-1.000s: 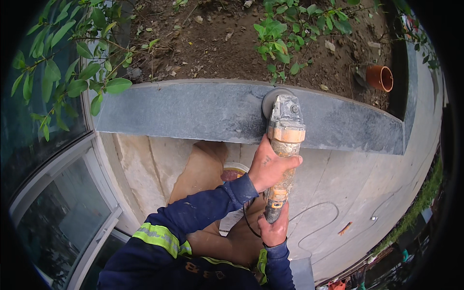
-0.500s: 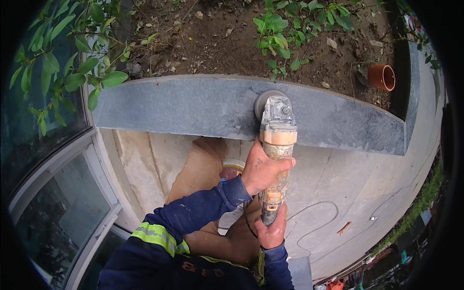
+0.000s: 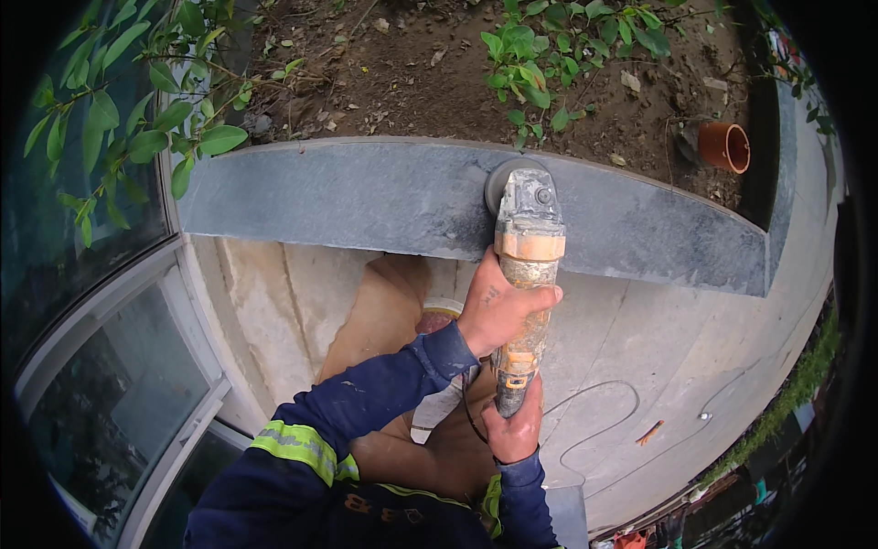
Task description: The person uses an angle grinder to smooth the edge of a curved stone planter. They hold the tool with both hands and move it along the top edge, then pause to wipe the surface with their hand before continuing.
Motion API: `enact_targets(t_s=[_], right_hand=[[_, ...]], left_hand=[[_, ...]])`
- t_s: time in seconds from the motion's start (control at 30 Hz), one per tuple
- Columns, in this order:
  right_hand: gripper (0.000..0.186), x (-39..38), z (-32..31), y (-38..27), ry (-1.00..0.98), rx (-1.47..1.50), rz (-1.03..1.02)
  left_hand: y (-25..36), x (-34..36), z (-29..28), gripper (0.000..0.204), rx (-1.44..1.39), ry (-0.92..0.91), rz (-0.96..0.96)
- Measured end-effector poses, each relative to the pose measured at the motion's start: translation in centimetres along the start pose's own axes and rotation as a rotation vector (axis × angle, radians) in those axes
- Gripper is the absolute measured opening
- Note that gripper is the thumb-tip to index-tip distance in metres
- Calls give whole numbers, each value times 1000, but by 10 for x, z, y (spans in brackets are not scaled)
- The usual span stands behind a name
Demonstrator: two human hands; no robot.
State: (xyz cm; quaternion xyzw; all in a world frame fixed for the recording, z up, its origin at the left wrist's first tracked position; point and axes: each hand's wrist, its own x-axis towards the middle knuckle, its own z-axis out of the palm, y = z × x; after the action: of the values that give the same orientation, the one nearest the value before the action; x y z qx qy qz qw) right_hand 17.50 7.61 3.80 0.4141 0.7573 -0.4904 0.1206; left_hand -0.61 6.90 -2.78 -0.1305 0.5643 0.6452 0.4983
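A worn, dusty angle grinder point(image 3: 533, 245) with a yellow and grey body lies across the front of a grey stone coping slab point(image 3: 347, 197). Its round disc point(image 3: 497, 186) rests on or just over the slab's top; I cannot tell if they touch. My left hand point(image 3: 501, 309) wraps round the middle of the body, thumb across the top. Lower down, my right hand point(image 3: 515, 428) grips the rear end, its fingers partly hidden beneath. A dark patch marks the stone beside the disc, and a cord runs down from the tool's rear.
Behind the slab is a soil bed point(image 3: 393, 78) with leafy plants point(image 3: 526, 69) and a terracotta pot point(image 3: 722, 146) on its side. A window frame point(image 3: 197, 320) stands at left. Below, a round bucket point(image 3: 437, 318) sits near my legs, and a thin cable point(image 3: 631, 389) curls on the paving.
The grinder and both hands have shifted very slightly toward the far edge of the slab. My grip on it is the same.
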Motion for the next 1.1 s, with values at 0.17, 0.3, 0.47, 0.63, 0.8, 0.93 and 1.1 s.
enact_targets(t_s=[0.17,0.3,0.47,0.63,0.8,0.93,1.1], right_hand=[[79,-14,4,-1,-27,27,51],[80,-7,6,10,-29,96,47],[79,-10,11,3,-1,38,27],[81,-8,9,7,-13,97,95],[81,-9,7,7,7,121,57],[77,-12,4,6,-11,90,78],[72,-5,8,3,35,144,100]], left_hand=[[-5,-12,-10,49,-55,-11,27],[-4,-8,-6,47,-66,21,39],[-5,-6,-13,47,6,21,65],[1,-4,-10,48,-31,-44,45],[-9,-5,-5,48,-21,-7,73],[-13,-10,-8,46,2,-4,91],[-7,-3,-5,49,-37,-10,54]])
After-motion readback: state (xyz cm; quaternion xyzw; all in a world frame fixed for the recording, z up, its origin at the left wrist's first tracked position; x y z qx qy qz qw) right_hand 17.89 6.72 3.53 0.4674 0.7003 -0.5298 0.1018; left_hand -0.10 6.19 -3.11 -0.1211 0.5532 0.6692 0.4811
